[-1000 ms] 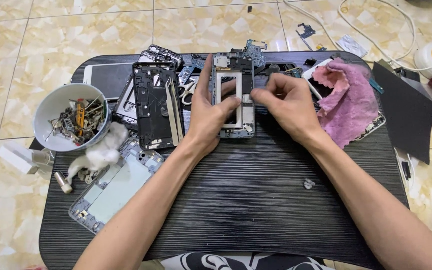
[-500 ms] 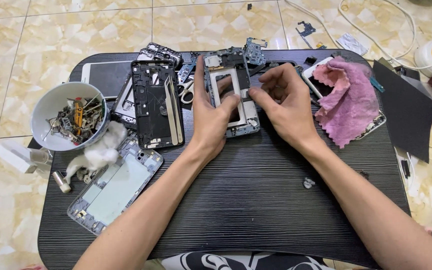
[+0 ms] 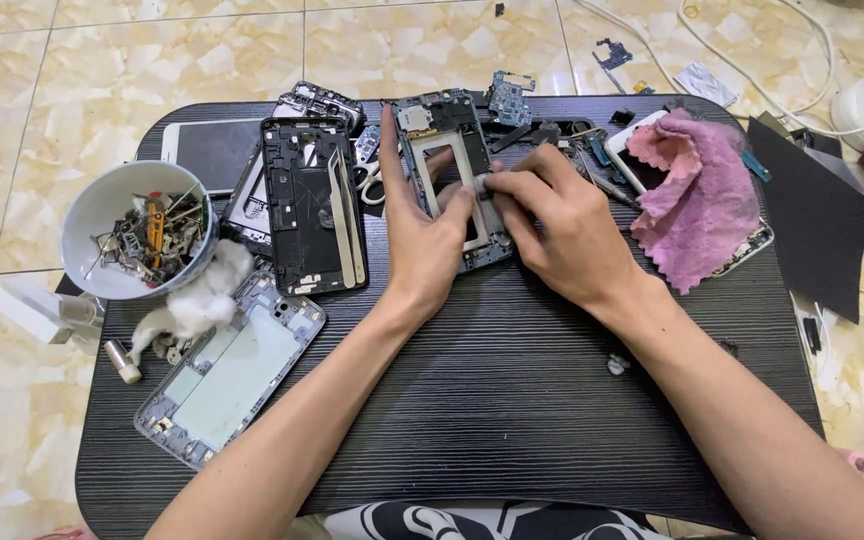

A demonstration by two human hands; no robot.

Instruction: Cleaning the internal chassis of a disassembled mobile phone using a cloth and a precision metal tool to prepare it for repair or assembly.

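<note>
marbled cream floor tiles [image 3: 152, 50] surround a low black ribbed table [image 3: 512, 400], seen from above and strewn with dismantled phone parts. largest loose items: a pink cloth [image 3: 702, 200] at the far right, draped over a white phone; a grey phone chassis [image 3: 227, 370] near the left corner; a black mid-frame [image 3: 302, 215] with metal tweezers [image 3: 347, 225] laid on it; a white bowl [image 3: 102, 225] of screws and scrap at the left edge, with a cotton wad [image 3: 202, 300] beside it. centre: the phone frame [image 3: 452, 135] being worked, lying flat at the far middle of the table. the left hand [image 3: 422, 240] rests on its left edge, index finger extended along the rail and thumb pressed onto the middle, pinning the frame down without closing around it. the right hand [image 3: 562, 225] lies over the lower right part, thumb and forefinger pinched together on a small piece at the frame's inner edge; what that piece is cannot be told. judged step: seating or lifting a small component while the frame is steadied. the next move would call for fine fingertip control with the frame kept from sliding.
</note>
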